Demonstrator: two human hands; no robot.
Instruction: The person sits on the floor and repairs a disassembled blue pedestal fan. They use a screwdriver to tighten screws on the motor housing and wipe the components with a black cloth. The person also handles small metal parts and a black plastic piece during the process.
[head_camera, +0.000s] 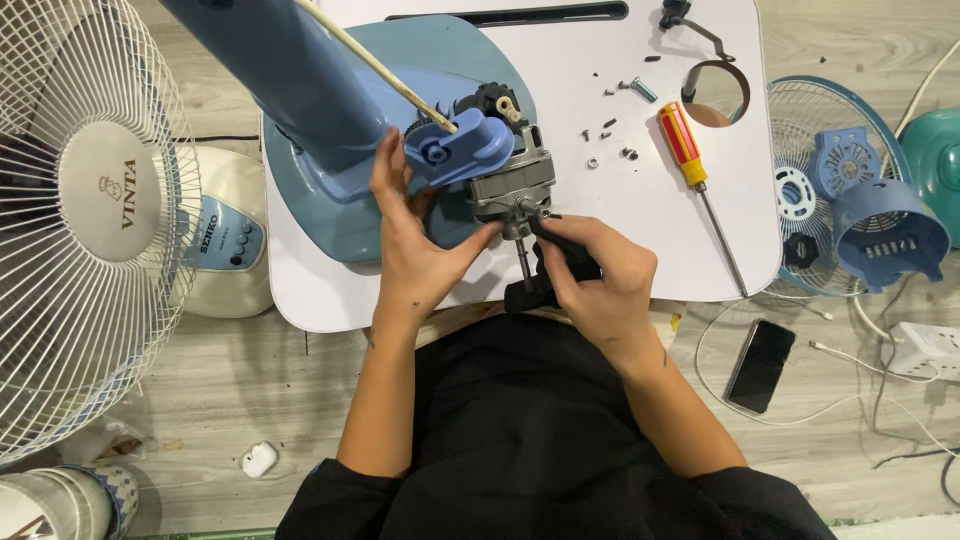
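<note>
The left hand (412, 250) is wrapped around the grey metal fan motor (512, 182), fingers against the light-blue plastic neck (452, 148) above it, steadying it over the white bench (560, 90). The right hand (598, 285) is closed on a black-handled tool (562, 262) whose tip meets the motor's front by the steel shaft (523, 258). A red and yellow screwdriver (690, 160) lies on the bench to the right, near small loose screws (610, 130). A black phone (759, 365) rests on the wooden floor, well apart.
</note>
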